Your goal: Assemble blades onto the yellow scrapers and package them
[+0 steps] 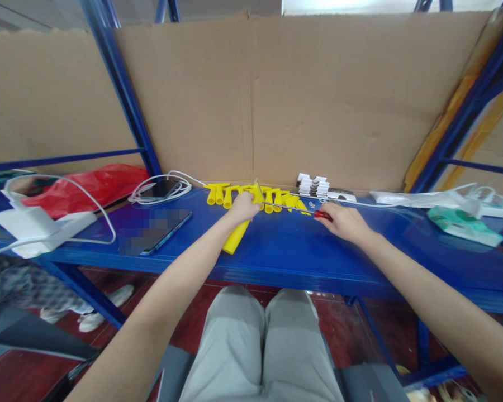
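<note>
My left hand (243, 207) is closed around a yellow plastic tool with a tube-like handle (235, 239). The handle points toward me, and its wider head lies beyond my fingers. My right hand (346, 221) grips the red handle of a screwdriver (323, 216). Its long metal shaft runs leftward to the head of the yellow tool beside my left fingers; whether the tip touches a screw is too small to tell. Behind my hands, several similar yellow tools (227, 200) lie in a row, with small yellow pieces (291, 202) at its right end.
A blue shelf table (285, 254) stands before a cardboard wall (318, 100). White clip-like pieces (313, 185) are at the back. A dark tablet or phone (155, 231), white cable (167, 190), charger (33, 226) and red bag (92, 190) are left; a green packet (463, 225) lies right.
</note>
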Tool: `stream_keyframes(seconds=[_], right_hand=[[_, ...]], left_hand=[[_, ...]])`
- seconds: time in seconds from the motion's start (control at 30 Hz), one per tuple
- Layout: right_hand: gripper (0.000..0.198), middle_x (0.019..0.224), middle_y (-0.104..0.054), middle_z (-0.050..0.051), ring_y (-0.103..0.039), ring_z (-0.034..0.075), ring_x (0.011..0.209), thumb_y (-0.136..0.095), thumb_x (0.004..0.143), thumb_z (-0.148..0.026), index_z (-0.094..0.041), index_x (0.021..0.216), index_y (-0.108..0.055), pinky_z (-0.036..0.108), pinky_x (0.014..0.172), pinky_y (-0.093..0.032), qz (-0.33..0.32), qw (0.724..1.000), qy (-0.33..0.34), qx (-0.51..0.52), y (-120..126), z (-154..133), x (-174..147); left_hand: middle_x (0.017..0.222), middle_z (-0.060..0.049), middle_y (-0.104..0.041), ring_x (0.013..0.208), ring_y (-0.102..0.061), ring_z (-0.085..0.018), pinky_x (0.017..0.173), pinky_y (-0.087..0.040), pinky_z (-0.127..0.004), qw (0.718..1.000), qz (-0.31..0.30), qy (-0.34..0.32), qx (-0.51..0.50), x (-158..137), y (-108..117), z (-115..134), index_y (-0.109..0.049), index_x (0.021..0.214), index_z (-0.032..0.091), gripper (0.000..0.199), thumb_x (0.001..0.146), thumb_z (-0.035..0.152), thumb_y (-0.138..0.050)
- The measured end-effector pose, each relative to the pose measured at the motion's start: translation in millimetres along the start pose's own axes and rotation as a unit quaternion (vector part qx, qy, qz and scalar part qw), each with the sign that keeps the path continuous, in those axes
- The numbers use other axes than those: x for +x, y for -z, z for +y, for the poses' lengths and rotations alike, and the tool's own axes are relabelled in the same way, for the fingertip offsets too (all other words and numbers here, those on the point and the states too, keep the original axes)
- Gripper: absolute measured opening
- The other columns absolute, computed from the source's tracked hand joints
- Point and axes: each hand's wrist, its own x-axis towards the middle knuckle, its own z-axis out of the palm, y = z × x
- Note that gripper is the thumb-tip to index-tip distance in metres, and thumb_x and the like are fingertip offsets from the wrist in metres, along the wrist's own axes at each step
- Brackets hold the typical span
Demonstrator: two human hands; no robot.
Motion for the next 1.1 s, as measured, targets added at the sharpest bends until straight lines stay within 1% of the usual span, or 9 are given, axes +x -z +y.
stream_keyframes(seconds=[0.17, 0.3, 0.4, 0.5, 0.63, 0.73, 0.83, 0.97, 1.1], right_hand=[[0.027, 0.097, -0.07, 0.011, -0.064, 0.024, 0.084, -0.042, 0.091, -0.037, -0.018, 0.101, -0.059, 0.03, 0.064, -0.043, -0.019, 0.999, -0.002, 0.035, -1.6, -2.1, 0.5], [0.023, 0.092, -0.07, 0.01, -0.065, 0.023, 0.075, -0.05, 0.086, -0.033, -0.017, 0.101, -0.056, 0.028, 0.058, -0.04, -0.032, 0.999, -0.028, 0.021, -1.8, -0.8, 1.5], [0.017, 0.089, -0.07, 0.009, -0.064, 0.022, 0.075, -0.048, 0.086, -0.029, -0.018, 0.096, -0.058, 0.027, 0.056, -0.039, -0.027, 0.999, -0.019, -0.008, -0.6, -0.5, 1.2], [0.023, 0.093, -0.071, 0.009, -0.064, 0.022, 0.08, -0.044, 0.09, -0.034, -0.019, 0.094, -0.061, 0.028, 0.06, -0.041, -0.013, 1.0, 0.003, -0.003, -0.7, -1.4, 0.5], [0.029, 0.099, -0.07, 0.009, -0.065, 0.022, 0.083, -0.039, 0.092, -0.036, -0.019, 0.1, -0.062, 0.029, 0.065, -0.044, -0.014, 0.999, 0.011, 0.035, -3.0, -2.6, 0.8], [0.028, 0.094, -0.071, 0.009, -0.065, 0.022, 0.075, -0.044, 0.09, -0.038, -0.018, 0.102, -0.059, 0.029, 0.061, -0.042, -0.019, 0.999, -0.008, 0.034, -3.7, -1.9, 1.4], [0.023, 0.088, -0.071, 0.008, -0.063, 0.022, 0.069, -0.046, 0.088, -0.037, -0.019, 0.097, -0.058, 0.028, 0.054, -0.037, -0.012, 1.0, -0.019, 0.009, -2.8, -0.6, 1.1], [0.027, 0.095, -0.07, 0.009, -0.064, 0.022, 0.079, -0.041, 0.091, -0.039, -0.02, 0.093, -0.06, 0.028, 0.056, -0.037, 0.012, 1.0, -0.009, 0.003, -1.7, -1.6, 0.2], [0.031, 0.099, -0.07, 0.01, -0.065, 0.022, 0.083, -0.038, 0.093, -0.038, -0.019, 0.099, -0.062, 0.029, 0.062, -0.041, 0.002, 1.0, -0.008, 0.022, -3.0, -3.4, 0.7]], left_hand=[[0.056, -0.005, -0.061, 0.044, -0.055, -0.011, 0.047, -0.042, -0.02, 1.0, 0.002, 0.0, -0.001, 1.2, -0.2, -0.6, -0.066, 0.084, 0.005, 0.021, 0.08, 0.021, -0.052], [0.058, -0.005, -0.063, 0.044, -0.054, -0.011, 0.046, -0.042, -0.021, 1.0, 0.003, -0.001, -0.009, 1.5, -1.4, -1.2, -0.065, 0.081, 0.006, 0.019, 0.08, 0.021, -0.052], [0.059, -0.005, -0.063, 0.043, -0.054, -0.011, 0.045, -0.042, -0.02, 1.0, 0.002, -0.002, -0.016, 1.7, -1.9, -1.9, -0.064, 0.08, 0.007, 0.018, 0.08, 0.021, -0.052], [0.058, -0.005, -0.063, 0.044, -0.055, -0.011, 0.045, -0.041, -0.02, 1.0, 0.01, 0.001, -0.014, 2.2, -1.2, -2.1, -0.063, 0.08, 0.008, 0.017, 0.08, 0.02, -0.052], [0.057, -0.005, -0.063, 0.046, -0.057, -0.012, 0.047, -0.041, -0.021, 1.0, 0.015, 0.006, -0.001, 2.7, 0.1, -1.8, -0.064, 0.078, 0.008, 0.017, 0.079, 0.02, -0.053], [0.056, -0.005, -0.063, 0.046, -0.057, -0.012, 0.046, -0.041, -0.021, 1.0, 0.013, 0.008, -0.003, 2.5, -0.1, -1.6, -0.064, 0.078, 0.007, 0.017, 0.079, 0.02, -0.053], [0.056, -0.004, -0.062, 0.045, -0.057, -0.012, 0.047, -0.042, -0.02, 1.0, 0.009, 0.009, -0.012, 2.1, -1.0, -1.7, -0.065, 0.082, 0.007, 0.019, 0.08, 0.02, -0.052], [0.054, -0.003, -0.061, 0.044, -0.055, -0.011, 0.047, -0.042, -0.02, 1.0, 0.009, 0.009, -0.021, 2.1, -1.9, -2.3, -0.065, 0.082, 0.008, 0.018, 0.081, 0.021, -0.052], [0.053, -0.003, -0.06, 0.042, -0.054, -0.011, 0.046, -0.041, -0.02, 1.0, 0.004, 0.005, -0.022, 2.7, -2.0, -3.4, -0.064, 0.079, 0.008, 0.017, 0.08, 0.019, -0.052]])
